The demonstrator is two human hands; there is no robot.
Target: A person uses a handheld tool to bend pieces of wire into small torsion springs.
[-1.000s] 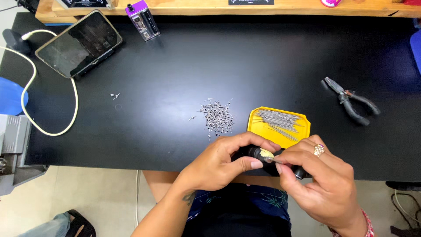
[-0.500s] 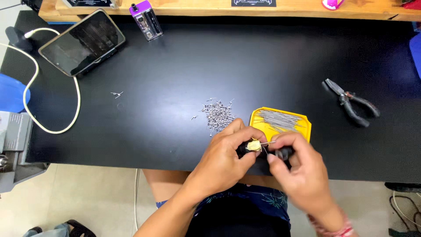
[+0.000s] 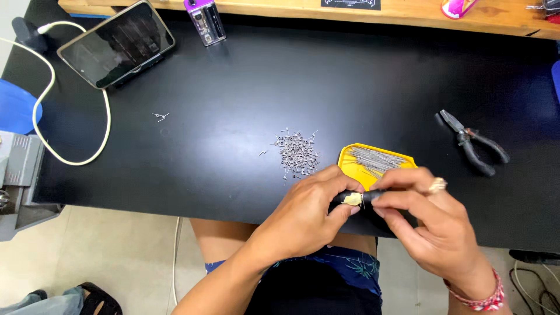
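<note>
Both hands meet at the table edge: left hand [image 3: 306,213] pinches a small black tool [image 3: 354,198], lying left-right, while right hand [image 3: 434,224] pinches a thin pin [image 3: 363,200] across its tip; yellow pin tray [image 3: 350,166] just beyond.

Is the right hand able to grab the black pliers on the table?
Probably yes: the black-handled pliers lie on bare black tabletop just beyond the right hand, nothing between, though its fingers are busy with a small black tool.
</note>
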